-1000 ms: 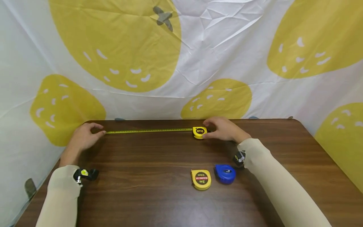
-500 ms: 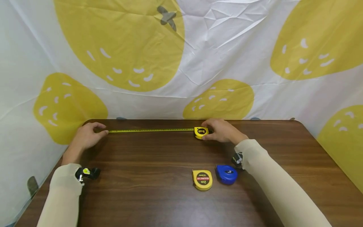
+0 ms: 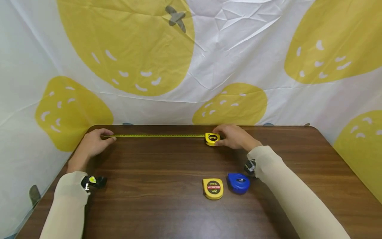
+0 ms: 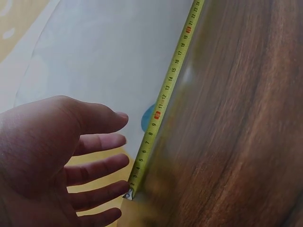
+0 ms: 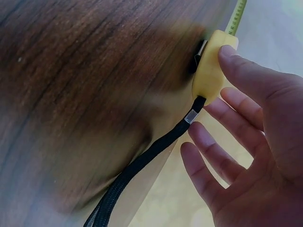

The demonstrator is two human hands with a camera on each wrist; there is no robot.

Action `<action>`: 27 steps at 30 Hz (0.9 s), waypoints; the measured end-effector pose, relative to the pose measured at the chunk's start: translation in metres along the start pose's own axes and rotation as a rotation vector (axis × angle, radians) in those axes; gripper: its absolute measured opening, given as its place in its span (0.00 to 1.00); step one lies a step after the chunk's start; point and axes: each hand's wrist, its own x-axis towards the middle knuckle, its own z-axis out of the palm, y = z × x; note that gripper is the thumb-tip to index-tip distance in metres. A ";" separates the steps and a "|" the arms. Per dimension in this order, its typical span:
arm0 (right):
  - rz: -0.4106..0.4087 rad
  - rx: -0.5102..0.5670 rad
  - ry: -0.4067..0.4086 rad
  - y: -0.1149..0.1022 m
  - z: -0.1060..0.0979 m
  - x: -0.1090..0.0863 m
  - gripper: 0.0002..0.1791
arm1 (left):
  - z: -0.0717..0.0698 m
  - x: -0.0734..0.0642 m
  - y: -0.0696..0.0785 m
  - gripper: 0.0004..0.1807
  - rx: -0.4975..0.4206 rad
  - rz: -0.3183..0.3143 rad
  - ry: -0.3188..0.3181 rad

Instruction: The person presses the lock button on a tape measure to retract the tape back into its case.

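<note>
While right hand (image 3: 234, 137) is pinching the extended tape (image 3: 211, 139) along back edge of table (image 3: 143, 205), I'm seeing left hand (image 3: 95, 142) wide near its hook (image 4: 128, 194); 2m tape (image 3: 213, 189), blue tape (image 3: 238, 183) sitting nearer, cloth (image 3: 143, 109) hanging behind.

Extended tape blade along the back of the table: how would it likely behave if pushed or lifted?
The extended tape blade would probably flex or buckle if pushed, being thin and narrow. It is likely light, as only a slim strip shows. It might also spring back into the yellow case it runs out of; whether it is locked can't be seen.
</note>
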 end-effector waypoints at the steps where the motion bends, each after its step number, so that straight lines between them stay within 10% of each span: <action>1: 0.000 0.000 -0.002 0.000 -0.001 0.000 0.28 | 0.000 0.000 0.001 0.26 0.000 0.001 -0.001; 27: -0.027 0.024 -0.027 0.011 -0.007 -0.019 0.26 | 0.004 -0.001 0.005 0.36 0.051 -0.020 -0.089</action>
